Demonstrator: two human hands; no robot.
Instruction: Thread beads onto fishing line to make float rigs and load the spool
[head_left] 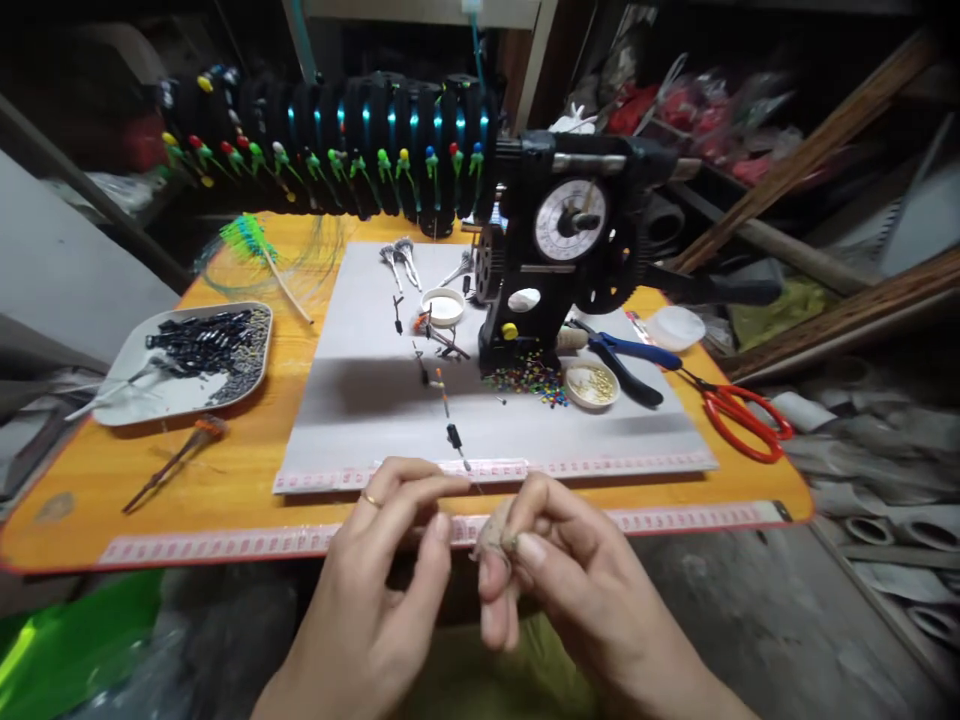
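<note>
Both your hands are up front now, low in the view, wrists angling in from the bottom edge. Your left hand [382,560] shows you its back, knuckles bent, fingers pointing inward, thumb raised and standing apart from the forefinger. Over to your right hand [577,555]: thumb and forefinger come together in a pinch, the wrist slants in from the lower right, and the other fingers curl beneath, tips toward the left hand, near but apart.
</note>
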